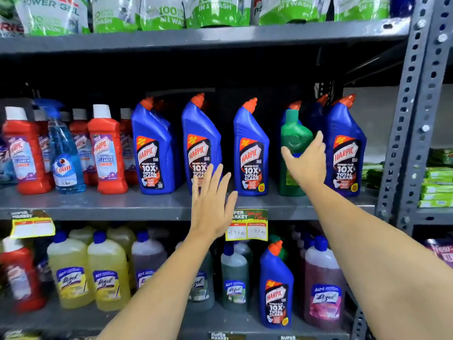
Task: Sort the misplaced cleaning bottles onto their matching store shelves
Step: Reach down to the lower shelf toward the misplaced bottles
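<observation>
A green bottle [295,141] stands among blue Harpic bottles [250,153] on the middle shelf [98,204]. My right hand [306,163] is spread around its front, thumb at the left and fingers at the right, touching or nearly touching it; a firm grip is not visible. My left hand [212,204] hovers flat and open before the shelf edge, holding nothing. On the lower shelf one blue Harpic bottle [275,288] stands among yellow Lizol bottles [107,273] and other Lizol bottles. A blue Colin spray bottle [65,155] stands among red Harpic bathroom cleaner bottles [105,153].
White and green detergent pouches [215,11] fill the top shelf. A perforated grey upright [414,106] bounds the rack at the right, with green packs [437,185] beyond it. Price tags [247,227] hang from the middle shelf's front edge.
</observation>
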Motion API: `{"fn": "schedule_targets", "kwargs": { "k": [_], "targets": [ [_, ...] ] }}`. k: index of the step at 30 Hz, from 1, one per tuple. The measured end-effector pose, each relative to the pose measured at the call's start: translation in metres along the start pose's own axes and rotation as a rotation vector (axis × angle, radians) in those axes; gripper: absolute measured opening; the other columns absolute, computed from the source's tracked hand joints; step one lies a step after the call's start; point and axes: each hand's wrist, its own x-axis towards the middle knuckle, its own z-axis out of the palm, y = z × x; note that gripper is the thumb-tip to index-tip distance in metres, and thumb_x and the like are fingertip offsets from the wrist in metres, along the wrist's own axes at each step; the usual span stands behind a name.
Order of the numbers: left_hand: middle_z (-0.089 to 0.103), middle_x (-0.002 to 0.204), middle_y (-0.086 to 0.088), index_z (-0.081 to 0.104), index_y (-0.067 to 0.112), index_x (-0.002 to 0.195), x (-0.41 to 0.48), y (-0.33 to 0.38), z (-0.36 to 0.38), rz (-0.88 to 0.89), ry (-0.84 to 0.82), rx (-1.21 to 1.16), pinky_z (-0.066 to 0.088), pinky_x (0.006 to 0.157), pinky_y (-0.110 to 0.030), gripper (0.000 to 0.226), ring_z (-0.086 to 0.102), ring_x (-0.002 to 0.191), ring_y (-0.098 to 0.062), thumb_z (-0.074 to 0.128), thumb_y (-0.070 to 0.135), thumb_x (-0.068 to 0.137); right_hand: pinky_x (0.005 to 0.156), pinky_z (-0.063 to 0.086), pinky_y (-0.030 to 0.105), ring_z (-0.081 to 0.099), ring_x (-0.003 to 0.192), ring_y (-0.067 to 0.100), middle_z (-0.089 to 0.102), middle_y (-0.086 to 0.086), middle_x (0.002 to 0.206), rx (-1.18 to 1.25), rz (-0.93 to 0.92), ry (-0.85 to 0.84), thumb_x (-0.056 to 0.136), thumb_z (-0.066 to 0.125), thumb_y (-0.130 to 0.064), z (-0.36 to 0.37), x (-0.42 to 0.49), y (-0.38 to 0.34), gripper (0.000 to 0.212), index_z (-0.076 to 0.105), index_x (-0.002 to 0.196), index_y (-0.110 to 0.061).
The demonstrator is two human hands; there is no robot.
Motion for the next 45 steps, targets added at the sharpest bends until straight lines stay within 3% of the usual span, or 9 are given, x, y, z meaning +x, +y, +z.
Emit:
{"fn": "schedule_targets", "kwargs": {
  "k": [6,13,20,24,27,30,36,40,45],
  "targets": [
    [0.064,0.126,-0.011,0.061,0.006,0.123,-0.038,-0.011,0.005,-0.022,-0.113,0.128,0.037,0.104,-0.052,0.051,0.057,0.116,-0.031,0.026,0.035,0.099,0.101,0.042,0.049,0.044,0.133,0.040,0.037,0.018,0.150,-0.014,0.102,-0.043,0.072,0.081,-0.051,0.011,-0.009,0.011,0.118,0.012,0.155,-0.006],
    [0.065,0.122,-0.008,0.060,0.008,0.120,-0.037,-0.012,0.003,0.000,-0.124,0.181,0.040,0.097,-0.044,0.047,0.057,0.112,-0.027,0.027,0.034,0.099,0.092,0.046,0.046,0.055,0.119,0.041,0.050,0.018,0.133,-0.002,0.143,-0.027,0.066,0.084,-0.052,0.013,-0.005,0.016,0.094,0.041,0.132,-0.002],
    [0.067,0.120,-0.010,0.062,0.006,0.119,-0.039,-0.017,0.008,0.023,-0.057,0.140,0.038,0.097,-0.043,0.044,0.058,0.112,-0.027,0.031,0.031,0.100,0.098,0.048,0.046,0.058,0.116,0.031,0.055,0.010,0.127,0.137,0.068,0.044,0.058,0.087,-0.053,-0.005,-0.013,0.021,0.094,0.047,0.128,-0.006],
    [0.058,0.135,-0.009,0.054,0.007,0.132,-0.048,-0.023,0.017,0.054,-0.023,0.071,0.030,0.110,-0.047,0.045,0.050,0.127,-0.027,0.032,0.029,0.100,0.103,0.044,0.032,0.055,0.119,0.020,0.054,0.003,0.130,0.219,-0.030,0.109,0.057,0.087,-0.054,-0.022,-0.041,0.022,0.098,0.046,0.135,-0.010],
    [0.032,0.156,-0.008,0.033,0.008,0.147,-0.064,-0.027,0.028,0.053,-0.019,0.061,0.009,0.120,-0.048,0.053,0.023,0.146,-0.024,0.033,0.032,0.100,0.099,0.040,0.016,0.053,0.114,0.009,0.054,-0.005,0.126,0.323,-0.058,0.212,0.054,0.088,-0.057,-0.038,-0.073,0.017,0.099,0.049,0.133,-0.012],
    [0.012,0.161,-0.009,0.017,0.007,0.152,-0.097,-0.031,0.043,0.050,-0.032,0.091,-0.002,0.120,-0.050,0.061,0.007,0.150,-0.024,0.032,0.037,0.100,0.100,0.046,0.025,0.058,0.114,0.013,0.060,0.003,0.124,0.420,-0.092,0.272,0.056,0.090,-0.057,-0.053,-0.110,0.019,0.092,0.052,0.127,-0.011],
    [0.021,0.158,-0.014,0.031,0.004,0.147,-0.197,-0.052,0.068,-0.012,-0.316,0.148,0.008,0.117,-0.053,0.062,0.018,0.146,-0.029,0.033,0.039,0.096,0.079,0.055,0.019,0.068,0.099,0.011,0.067,-0.006,0.109,0.581,0.002,0.059,0.052,0.091,-0.052,-0.042,-0.213,0.055,0.071,0.055,0.110,-0.035],
    [0.033,0.154,-0.013,0.038,0.005,0.145,-0.252,-0.063,0.079,0.021,-0.584,0.119,0.026,0.114,-0.045,0.059,0.033,0.142,-0.027,0.030,0.038,0.097,0.087,0.051,0.017,0.064,0.104,0.007,0.065,-0.004,0.112,0.472,0.140,-0.153,0.048,0.088,-0.054,0.003,-0.270,0.091,0.083,0.055,0.118,-0.024],
    [0.046,0.148,-0.007,0.043,0.008,0.143,-0.286,-0.073,0.100,0.042,-0.790,0.045,0.042,0.105,-0.045,0.059,0.044,0.136,-0.022,0.056,0.039,0.094,0.086,0.037,0.000,0.052,0.105,-0.015,0.058,-0.015,0.113,0.346,0.238,-0.322,0.054,0.093,-0.045,0.066,-0.299,0.119,0.083,0.047,0.122,-0.029]
  ]
}}
